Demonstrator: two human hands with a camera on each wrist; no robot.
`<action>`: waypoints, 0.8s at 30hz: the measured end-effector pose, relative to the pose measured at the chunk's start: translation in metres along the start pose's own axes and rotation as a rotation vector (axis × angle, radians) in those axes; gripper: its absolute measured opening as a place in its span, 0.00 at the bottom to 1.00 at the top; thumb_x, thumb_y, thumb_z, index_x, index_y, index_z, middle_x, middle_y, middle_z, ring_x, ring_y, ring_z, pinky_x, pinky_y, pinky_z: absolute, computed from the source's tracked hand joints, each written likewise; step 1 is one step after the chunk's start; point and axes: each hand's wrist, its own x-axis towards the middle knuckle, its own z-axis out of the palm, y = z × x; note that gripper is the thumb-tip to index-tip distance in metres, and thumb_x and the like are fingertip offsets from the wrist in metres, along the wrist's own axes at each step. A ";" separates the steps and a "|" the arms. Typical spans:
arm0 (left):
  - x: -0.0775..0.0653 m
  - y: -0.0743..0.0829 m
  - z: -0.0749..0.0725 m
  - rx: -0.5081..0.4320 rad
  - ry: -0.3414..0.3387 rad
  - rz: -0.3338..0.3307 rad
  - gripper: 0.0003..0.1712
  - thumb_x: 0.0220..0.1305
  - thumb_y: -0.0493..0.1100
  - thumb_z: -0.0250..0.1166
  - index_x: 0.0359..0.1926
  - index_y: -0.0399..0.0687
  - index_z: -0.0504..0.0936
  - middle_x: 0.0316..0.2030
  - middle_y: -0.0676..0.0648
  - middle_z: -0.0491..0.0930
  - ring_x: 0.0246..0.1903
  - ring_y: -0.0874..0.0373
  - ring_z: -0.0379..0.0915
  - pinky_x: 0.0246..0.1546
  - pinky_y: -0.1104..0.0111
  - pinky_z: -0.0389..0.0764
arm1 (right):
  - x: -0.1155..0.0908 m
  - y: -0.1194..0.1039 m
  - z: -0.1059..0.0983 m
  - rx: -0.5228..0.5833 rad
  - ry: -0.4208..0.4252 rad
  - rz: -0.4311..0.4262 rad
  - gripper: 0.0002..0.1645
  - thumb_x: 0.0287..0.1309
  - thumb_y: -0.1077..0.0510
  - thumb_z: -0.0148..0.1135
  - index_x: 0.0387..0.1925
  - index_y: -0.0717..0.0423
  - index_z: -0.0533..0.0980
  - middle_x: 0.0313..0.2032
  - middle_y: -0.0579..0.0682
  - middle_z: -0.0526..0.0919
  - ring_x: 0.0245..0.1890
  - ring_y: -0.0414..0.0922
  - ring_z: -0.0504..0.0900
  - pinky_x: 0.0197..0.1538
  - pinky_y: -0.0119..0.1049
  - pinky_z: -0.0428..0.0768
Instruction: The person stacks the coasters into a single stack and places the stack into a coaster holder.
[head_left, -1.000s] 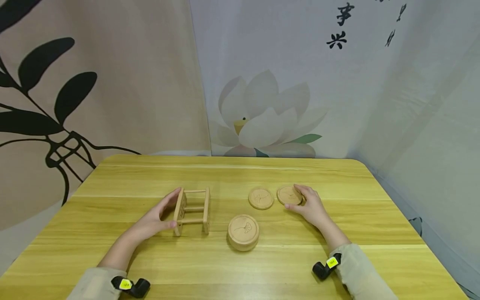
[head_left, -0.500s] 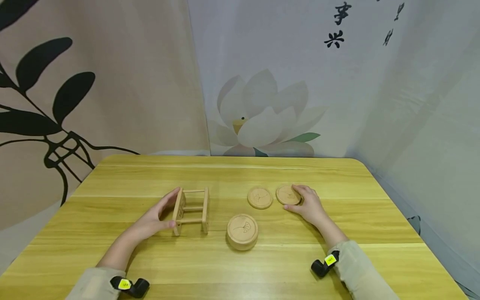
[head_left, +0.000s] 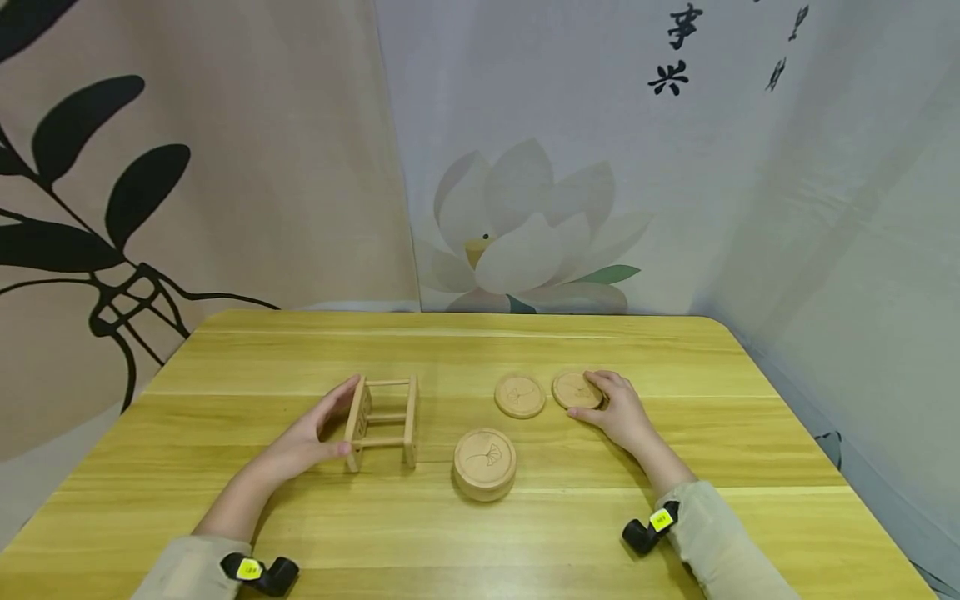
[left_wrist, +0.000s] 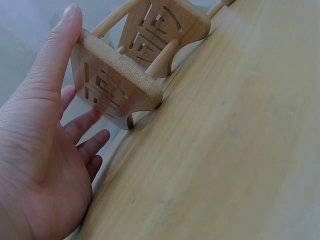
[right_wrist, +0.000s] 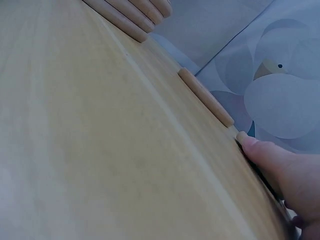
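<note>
In the head view my left hand [head_left: 303, 439] holds a small wooden coaster rack [head_left: 386, 418] by its left side panel, thumb at the near end and fingers at the far end. Cut-out patterns show on the rack's panels [left_wrist: 155, 35] in the left wrist view. My right hand [head_left: 621, 417] pinches a round wooden coaster [head_left: 576, 390] at its edge, between thumb and fingers; the coaster lies on the table. Just left of it lies a second coaster [head_left: 520, 396]. Nearer to me stands a stack of coasters [head_left: 485, 464], the top one engraved with a leaf.
Everything stands on a wood-grain table [head_left: 450, 550] with rounded far corners. Behind it hangs a printed curtain [head_left: 525, 100] with a lotus and dark leaves. The coaster stack lies between the two hands, on the near side.
The head view has shifted very slightly. Both hands, the rack and the coasters keep their places on the table.
</note>
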 end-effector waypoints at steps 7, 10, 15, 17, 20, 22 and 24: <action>0.000 -0.001 0.000 -0.002 0.002 0.004 0.52 0.59 0.52 0.69 0.76 0.61 0.45 0.71 0.37 0.51 0.67 0.35 0.45 0.57 0.30 0.41 | 0.000 0.001 0.000 0.014 0.020 -0.012 0.47 0.48 0.47 0.74 0.65 0.66 0.67 0.61 0.64 0.67 0.62 0.61 0.61 0.62 0.57 0.63; 0.001 -0.001 0.000 0.000 0.001 0.001 0.53 0.59 0.52 0.69 0.76 0.61 0.46 0.71 0.38 0.52 0.67 0.35 0.46 0.57 0.30 0.41 | -0.001 0.000 -0.001 0.021 0.033 -0.023 0.47 0.48 0.48 0.75 0.64 0.66 0.67 0.60 0.63 0.68 0.61 0.61 0.62 0.61 0.57 0.63; 0.001 -0.001 0.000 -0.007 0.002 0.001 0.54 0.59 0.52 0.70 0.76 0.52 0.45 0.70 0.38 0.53 0.66 0.35 0.48 0.57 0.29 0.42 | -0.003 -0.003 -0.002 0.031 0.045 -0.024 0.48 0.47 0.47 0.75 0.65 0.65 0.67 0.61 0.61 0.68 0.62 0.60 0.62 0.61 0.56 0.64; 0.001 -0.001 0.000 -0.011 0.002 0.003 0.54 0.58 0.52 0.70 0.76 0.51 0.45 0.70 0.38 0.53 0.66 0.35 0.48 0.57 0.30 0.42 | -0.004 -0.005 -0.002 0.043 0.044 -0.022 0.48 0.47 0.46 0.75 0.65 0.64 0.67 0.61 0.60 0.67 0.62 0.59 0.61 0.61 0.56 0.64; 0.001 -0.001 0.000 -0.015 0.002 0.003 0.54 0.58 0.52 0.70 0.76 0.51 0.45 0.71 0.38 0.53 0.66 0.35 0.47 0.57 0.29 0.42 | -0.005 -0.009 -0.002 0.058 0.045 -0.029 0.49 0.46 0.45 0.75 0.65 0.64 0.67 0.61 0.59 0.67 0.62 0.58 0.61 0.61 0.56 0.64; 0.001 -0.001 0.000 -0.013 0.003 0.005 0.54 0.58 0.53 0.70 0.76 0.53 0.45 0.71 0.38 0.53 0.66 0.35 0.47 0.57 0.29 0.42 | -0.006 -0.012 -0.002 0.067 0.043 -0.032 0.49 0.46 0.45 0.76 0.65 0.63 0.67 0.62 0.59 0.67 0.63 0.58 0.61 0.62 0.57 0.63; 0.001 -0.002 0.000 -0.009 0.004 0.008 0.54 0.58 0.53 0.69 0.76 0.53 0.45 0.70 0.37 0.53 0.66 0.34 0.48 0.57 0.30 0.42 | -0.007 -0.015 -0.002 0.071 0.040 -0.034 0.49 0.45 0.44 0.76 0.65 0.62 0.67 0.62 0.59 0.67 0.63 0.58 0.61 0.62 0.57 0.62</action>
